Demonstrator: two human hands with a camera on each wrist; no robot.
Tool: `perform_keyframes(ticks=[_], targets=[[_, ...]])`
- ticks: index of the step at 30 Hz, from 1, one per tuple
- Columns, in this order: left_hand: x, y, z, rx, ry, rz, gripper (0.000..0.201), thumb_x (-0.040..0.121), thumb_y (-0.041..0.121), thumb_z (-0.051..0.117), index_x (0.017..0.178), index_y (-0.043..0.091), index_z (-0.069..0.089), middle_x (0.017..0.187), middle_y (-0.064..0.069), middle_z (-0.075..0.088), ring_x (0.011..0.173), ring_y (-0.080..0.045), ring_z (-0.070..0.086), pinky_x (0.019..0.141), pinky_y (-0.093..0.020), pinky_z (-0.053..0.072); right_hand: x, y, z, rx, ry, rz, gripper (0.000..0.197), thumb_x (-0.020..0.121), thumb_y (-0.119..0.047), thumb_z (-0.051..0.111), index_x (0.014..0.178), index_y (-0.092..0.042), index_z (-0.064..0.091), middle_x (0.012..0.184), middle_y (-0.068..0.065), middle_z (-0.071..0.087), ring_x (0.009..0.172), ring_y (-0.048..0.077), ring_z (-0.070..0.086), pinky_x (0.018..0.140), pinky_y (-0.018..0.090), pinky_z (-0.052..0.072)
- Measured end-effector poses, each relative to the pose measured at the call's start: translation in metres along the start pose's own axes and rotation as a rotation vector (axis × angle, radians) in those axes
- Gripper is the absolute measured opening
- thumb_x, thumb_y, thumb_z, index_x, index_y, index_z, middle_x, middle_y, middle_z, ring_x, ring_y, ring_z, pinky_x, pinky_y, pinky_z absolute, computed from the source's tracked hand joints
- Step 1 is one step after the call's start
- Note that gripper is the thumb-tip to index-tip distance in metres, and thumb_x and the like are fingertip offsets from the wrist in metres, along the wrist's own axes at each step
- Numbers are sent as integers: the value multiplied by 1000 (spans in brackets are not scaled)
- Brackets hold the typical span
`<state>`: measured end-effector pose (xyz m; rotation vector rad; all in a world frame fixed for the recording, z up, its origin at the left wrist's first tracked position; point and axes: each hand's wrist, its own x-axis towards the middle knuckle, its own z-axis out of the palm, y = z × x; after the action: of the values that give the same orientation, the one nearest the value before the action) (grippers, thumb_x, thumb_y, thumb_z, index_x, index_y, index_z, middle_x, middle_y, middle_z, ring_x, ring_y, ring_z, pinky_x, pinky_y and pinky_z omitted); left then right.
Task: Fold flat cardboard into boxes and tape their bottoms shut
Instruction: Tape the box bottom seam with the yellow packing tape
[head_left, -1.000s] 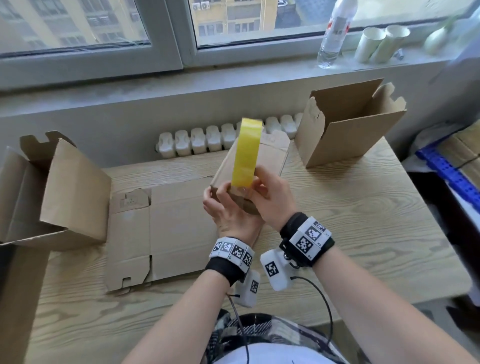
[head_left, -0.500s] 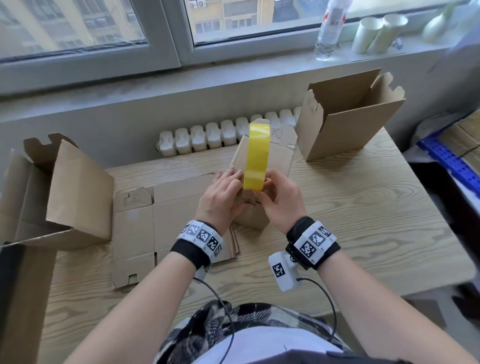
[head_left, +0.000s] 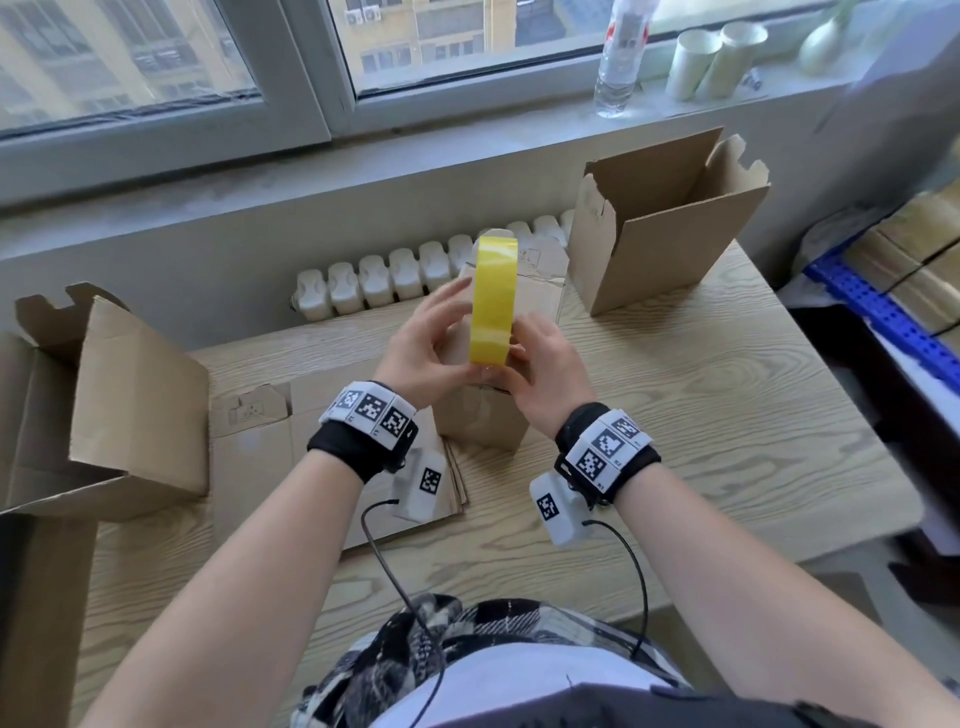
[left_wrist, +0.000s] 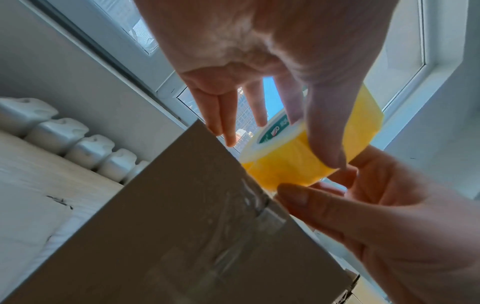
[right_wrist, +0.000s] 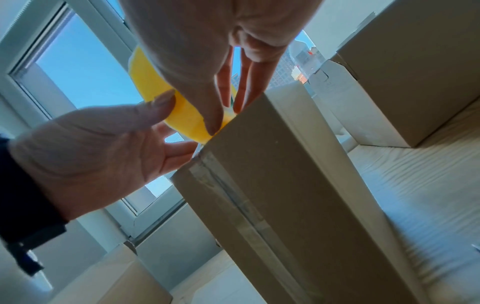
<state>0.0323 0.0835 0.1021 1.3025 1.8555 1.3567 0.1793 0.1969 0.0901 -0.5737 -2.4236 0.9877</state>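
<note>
Over the desk (head_left: 727, 415), head view: both hands hold a yellow tape roll (head_left: 492, 299) upright on edge, just above the small box (head_left: 483, 421) standing mid-desk. Left hand (head_left: 426, 348) has fingers spread along the roll's left face, thumb low; right hand (head_left: 540, 374) is curled round the lower right side. Count: 1 roll, 3 folded boxes (1 left of the small box, 1 behind-right, plus the small one), flat cardboard (head_left: 260, 441) lying left of the small box – looks like a few sheets, can't tell exactly.

Left wrist view: thumb and forefinger grip the roll's band and side, other fingers straight. Clear tape strip (left_wrist: 233, 236) runs across the box's upturned face to the edge beside the roll.

Right wrist view: right thumb presses the band right at the box's top corner; strip reaches down the face.

Judgement: taping step, near its end for this box. Next move prob. needs the tape torn at the edge, then the loose end smoothed down.
</note>
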Motion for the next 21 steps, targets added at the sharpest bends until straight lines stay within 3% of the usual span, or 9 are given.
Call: perform_keyframes(ticks=[3, 6, 9, 11, 13, 16, 18, 21], targets=[[3, 0, -1, 178, -57, -28, 49, 70, 52, 78, 117, 49, 65, 152, 27, 35, 136, -2, 41, 110, -43, 40, -3, 5, -1, 117, 21, 55, 36, 76, -2, 73, 106, -17, 59, 102, 1, 59, 94, 18, 61, 83, 37, 55], [2, -1, 0, 303, -58, -60, 34, 77, 42, 79, 107, 51, 67, 154, 22, 35, 129, -8, 49, 104, -40, 43, -10, 12, -9, 289, 131, 178, 45, 75, 6, 66, 110, -20, 60, 106, 0, 63, 102, 11, 64, 87, 30, 58], [1, 1, 1, 354, -48, -101, 28, 81, 39, 76, 102, 53, 63, 155, 20, 34, 127, -6, 50, 101, -34, 44, -19, 21, -21, 320, 415, 381, 32, 76, 4, 59, 101, -16, 61, 97, -4, 65, 85, 8, 65, 73, 18, 55], [2, 4, 6, 406, -47, -120, 27, 82, 44, 73, 106, 51, 65, 155, 23, 32, 130, -5, 48, 101, -29, 42, -26, 37, -20, 242, 459, 527, 25, 77, 1, 58, 96, -16, 60, 90, -4, 65, 79, 14, 63, 71, 22, 53], [3, 5, 13, 445, -25, -129, 30, 82, 47, 73, 112, 47, 68, 154, 23, 34, 131, -6, 47, 104, -30, 41, -35, 59, -15, 83, 296, 698, 18, 78, -6, 59, 93, -17, 60, 86, -4, 64, 81, 18, 63, 75, 31, 52], [7, 5, 22, 466, 6, -156, 33, 81, 53, 71, 114, 47, 67, 153, 23, 35, 129, -9, 50, 103, -35, 43, -55, 81, -6, -121, -28, 938, 9, 85, -21, 62, 91, -16, 59, 89, 1, 62, 92, 27, 62, 77, 32, 48], [8, 3, 24, 458, 10, -175, 34, 81, 57, 69, 114, 48, 67, 152, 25, 36, 128, -9, 50, 104, -36, 43, -71, 90, 0, -229, -182, 1006, 23, 88, -32, 60, 82, -11, 56, 90, 9, 62, 91, 32, 60, 76, 35, 49], [10, 2, 24, 489, 14, -170, 36, 80, 60, 68, 114, 47, 68, 152, 25, 37, 128, -6, 49, 103, -33, 42, -89, 104, 12, -312, -303, 1030, 26, 86, -27, 62, 71, -9, 50, 94, 16, 66, 88, 35, 63, 69, 33, 48]])
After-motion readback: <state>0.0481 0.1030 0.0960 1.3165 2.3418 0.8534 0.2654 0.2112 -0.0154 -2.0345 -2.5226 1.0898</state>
